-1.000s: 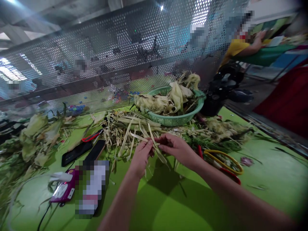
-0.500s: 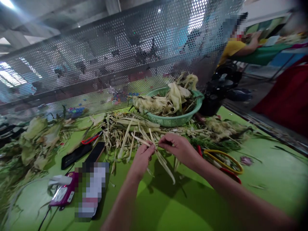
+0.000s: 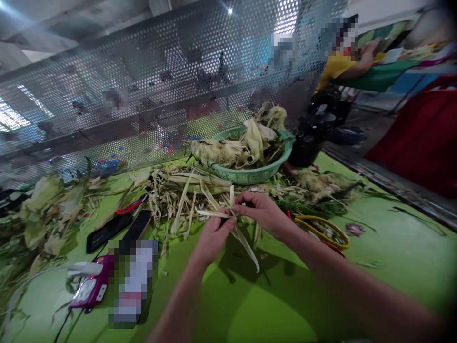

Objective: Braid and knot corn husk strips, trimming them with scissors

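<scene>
Above the middle of the green bench (image 3: 267,309), a left hand (image 3: 214,238) and a right hand (image 3: 259,212) meet at a small bundle of pale strips (image 3: 248,250). The left fingers pinch the strips between thumb and forefinger; the right fingers are closed on them just beside, at the crossing. One strip end points up and away, another out to the left, and a longer one hangs toward the near side with a curled tip.

Just beyond the hands lies a tangled heap of dry fibres (image 3: 160,190). Behind it, to the right, a green basket (image 3: 246,177) holds pale husks (image 3: 255,143). Right of the right forearm lies a yellow loop (image 3: 317,220), with something red partly hidden beside it. To the left are a red-edged tool (image 3: 132,204), a dark phone (image 3: 137,228) and a purple packet (image 3: 89,290). A perforated screen (image 3: 143,85) stands along the far side.
</scene>
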### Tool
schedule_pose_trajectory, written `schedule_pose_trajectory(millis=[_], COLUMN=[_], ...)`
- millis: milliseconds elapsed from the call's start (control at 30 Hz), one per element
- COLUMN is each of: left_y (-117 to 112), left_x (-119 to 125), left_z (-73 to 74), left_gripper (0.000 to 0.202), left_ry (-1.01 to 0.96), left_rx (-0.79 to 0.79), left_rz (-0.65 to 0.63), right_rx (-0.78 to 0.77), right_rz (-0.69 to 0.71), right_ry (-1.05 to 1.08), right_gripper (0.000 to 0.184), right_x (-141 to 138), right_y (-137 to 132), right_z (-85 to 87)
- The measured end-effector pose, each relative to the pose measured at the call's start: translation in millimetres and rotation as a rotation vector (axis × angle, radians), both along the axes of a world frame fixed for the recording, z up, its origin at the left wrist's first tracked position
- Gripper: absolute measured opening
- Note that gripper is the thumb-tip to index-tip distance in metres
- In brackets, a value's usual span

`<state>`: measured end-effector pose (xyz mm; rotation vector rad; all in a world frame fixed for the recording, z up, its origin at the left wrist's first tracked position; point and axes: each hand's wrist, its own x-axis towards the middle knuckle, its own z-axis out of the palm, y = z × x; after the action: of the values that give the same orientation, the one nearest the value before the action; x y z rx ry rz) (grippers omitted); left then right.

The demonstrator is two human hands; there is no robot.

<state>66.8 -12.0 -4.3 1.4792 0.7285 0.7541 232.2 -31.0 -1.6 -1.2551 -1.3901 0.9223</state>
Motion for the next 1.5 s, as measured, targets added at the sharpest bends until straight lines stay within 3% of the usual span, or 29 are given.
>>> schedule_pose_trajectory(millis=[200, 367, 433, 567, 667, 900, 1167, 1267, 1367, 1500], left_y=[-2.3, -4.2, -3.0, 1.6, 3.7, 5.4, 7.3, 7.8, 8.9, 9.3], left_x=[-0.9, 1.8, 2.8, 1.8, 0.8, 4.4, 2.5, 3.6, 2.2, -1.9], left_z=[0.3, -5.3, -8.7, -11.4, -12.0, -15.0, -14.2, -16.7, -15.8, -9.9], left_gripper=[0.013, 0.015, 0.018, 0.022, 0.027, 0.026, 0.025, 0.024, 0.027, 0.030], left_ry=[0.040, -0.038, -0.065, -0.092, -0.113, -0.212, -0.273, -0.356, -0.333, -0.203], left_rx=[-0.001, -0.076, -0.148, -0.151, -0.155, -0.230, -0.273, -0.361, -0.405, -0.311], left_rz=[-0.003, -0.035, 0.022, 0.279, 0.390, 0.380, 0.355, 0.345, 0.307, 0.302], right_rx=[0.154, 0.154, 0.179, 0.229, 0.127, -0.109, -0.030, -0.018, -0.026, -0.075], right_rz=[-0.110, -0.119, -0.185, -0.351, -0.195, 0.063, 0.044, 0.025, 0.019, 0.054], right_ry=[-0.179, -0.252, -0.280, -0.322, -0.292, 0.037, -0.184, -0.256, -0.208, 0.067], right_gripper=[0.016, 0.013, 0.012, 0.021, 0.020, 0.023, 0.017, 0.016, 0.016, 0.025], right_x=[-6.2, -4.2, -0.7, 0.8, -5.7, -16.3, -11.6, -8.0, -6.6, -9.1], right_y=[-1.8, -1.3, -2.5, -8.0, -11.1, -5.7, -4.2, -1.7, 0.5, 0.1], right_z=[-2.8, -0.7, 3.8, 11.7, 9.8, -9.8, -5.4, -8.5, -11.1, -7.8])
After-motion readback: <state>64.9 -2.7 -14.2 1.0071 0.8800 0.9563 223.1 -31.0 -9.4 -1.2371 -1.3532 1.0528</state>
